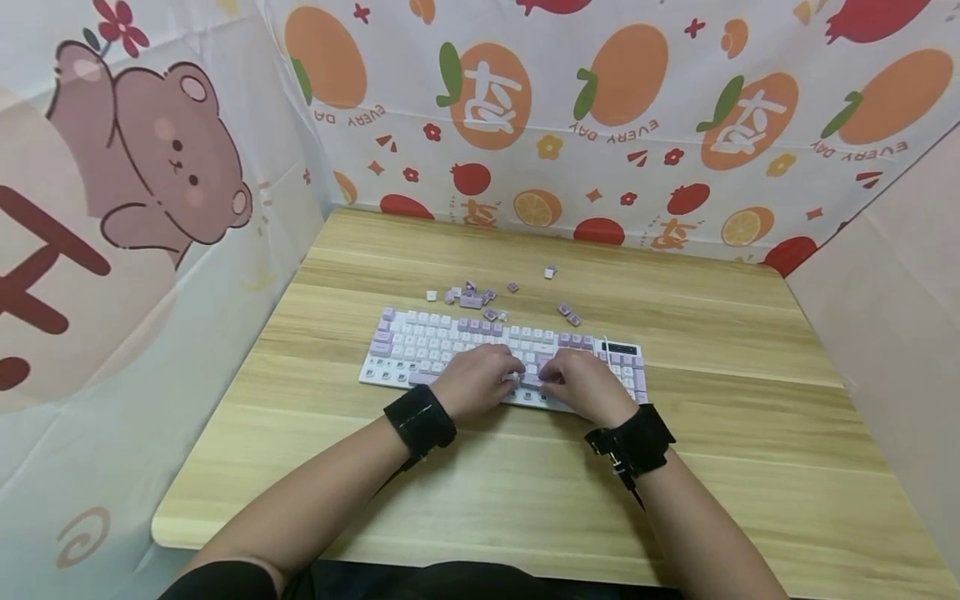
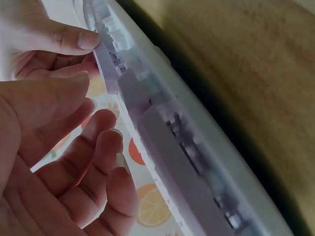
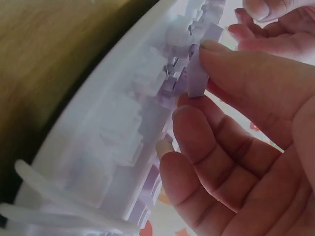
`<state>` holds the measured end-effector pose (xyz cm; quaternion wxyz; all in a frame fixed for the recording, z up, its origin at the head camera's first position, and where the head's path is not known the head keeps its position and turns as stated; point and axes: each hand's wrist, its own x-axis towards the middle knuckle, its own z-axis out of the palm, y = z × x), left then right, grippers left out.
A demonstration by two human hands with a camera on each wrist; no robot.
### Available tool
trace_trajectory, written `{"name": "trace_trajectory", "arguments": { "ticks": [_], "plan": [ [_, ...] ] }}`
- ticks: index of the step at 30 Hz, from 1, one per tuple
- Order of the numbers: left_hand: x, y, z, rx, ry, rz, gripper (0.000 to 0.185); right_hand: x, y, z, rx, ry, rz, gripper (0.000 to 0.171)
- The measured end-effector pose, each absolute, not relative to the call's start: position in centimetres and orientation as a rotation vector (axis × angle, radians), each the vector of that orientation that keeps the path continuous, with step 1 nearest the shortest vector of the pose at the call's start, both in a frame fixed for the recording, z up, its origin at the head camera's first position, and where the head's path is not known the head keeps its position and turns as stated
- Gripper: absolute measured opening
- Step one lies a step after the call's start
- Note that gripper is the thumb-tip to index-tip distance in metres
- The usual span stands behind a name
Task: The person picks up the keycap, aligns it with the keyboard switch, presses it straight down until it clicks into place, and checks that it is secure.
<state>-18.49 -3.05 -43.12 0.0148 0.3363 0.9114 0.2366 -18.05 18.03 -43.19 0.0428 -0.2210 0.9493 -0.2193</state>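
Note:
A white and purple keyboard [image 1: 431,342] lies on the wooden table, with bare switches [image 1: 386,375] along its near edge. My right hand [image 1: 585,385] is over its right half. In the right wrist view, its thumb and a finger pinch a wide purple keycap [image 3: 198,73] at the front row; whether the cap is seated cannot be told. My left hand [image 1: 480,379] is just left of it, above the front keys. Its fingers [image 2: 81,179] are loosely bent, with no keycap visible between them. More purple keycaps [image 2: 170,162] sit in the row beside it.
Loose purple and white keycaps [image 1: 471,301] lie scattered behind the keyboard, with a pair [image 1: 568,314] farther right and a white one [image 1: 551,272] farther back. A white cable [image 1: 607,354] crosses the keyboard's right side. Printed cloth [image 1: 555,108] hangs behind the table [image 1: 712,492].

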Motion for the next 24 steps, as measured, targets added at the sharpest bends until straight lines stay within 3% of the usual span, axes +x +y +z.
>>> {"name": "trace_trajectory", "arguments": {
  "ticks": [24],
  "plan": [
    [-18.8, -0.6, -43.9, 1.226, 3.07, 0.364, 0.008, -17.3, 17.5, -43.9, -0.905, 3.051, -0.51, 0.003]
  ]
}}
